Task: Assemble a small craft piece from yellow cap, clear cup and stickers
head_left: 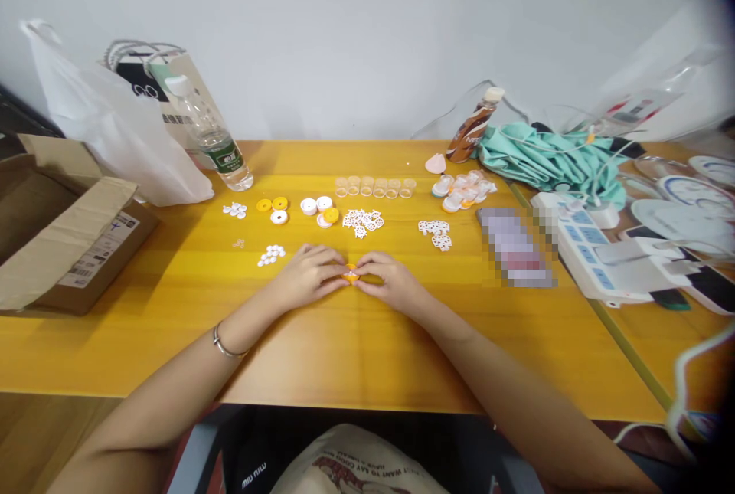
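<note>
Between my two hands is a small round orange plastic part with something white at its middle. My left hand pinches its left side, and my right hand pinches its right side. Fingers cover much of it. Beyond my hands lie white spoked wheel-like pieces, white and yellow round caps, and more yellow and white rings. A row of clear plastic cups stands farther back. Small white discs sit left of my left hand, and white perforated pieces lie to the right.
An open cardboard box, a white plastic bag and a water bottle stand at left. On the right are bagged-looking clear and orange pieces, a brown drink bottle, green cloth, a blurred-out flat object and a power strip.
</note>
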